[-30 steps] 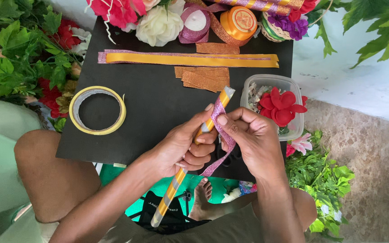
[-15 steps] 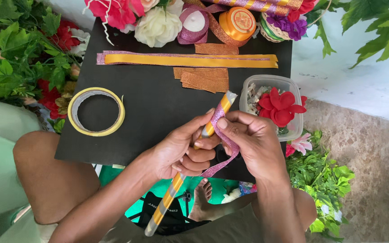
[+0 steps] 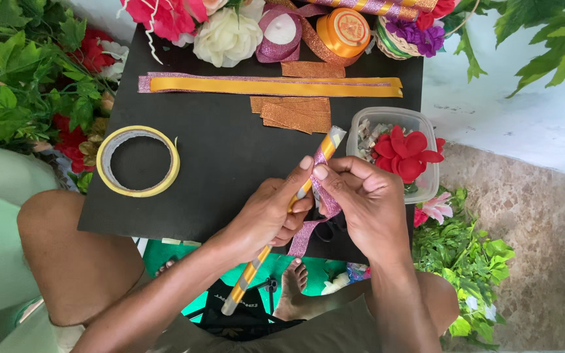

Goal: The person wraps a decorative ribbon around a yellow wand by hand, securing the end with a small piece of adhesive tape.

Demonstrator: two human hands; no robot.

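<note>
My left hand (image 3: pixel 271 216) grips the long orange-striped stick (image 3: pixel 281 221) over the black surface (image 3: pixel 223 157), right hand (image 3: pixel 361 202) pinches pink glitter ribbon (image 3: pixel 314 216) against it; best to keep tension, constant spiral overlap, rotate stick slowly.

Middle of the striped stick (image 3: pixel 327 145) inside the left hand (image 3: pixel 266 216); ribbon rolls (image 3: pixel 342 29) cut by the top edge.

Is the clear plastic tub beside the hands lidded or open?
Open: the clear plastic tub shows no lid, and a red fabric flower sits inside, petals above the rim.
</note>
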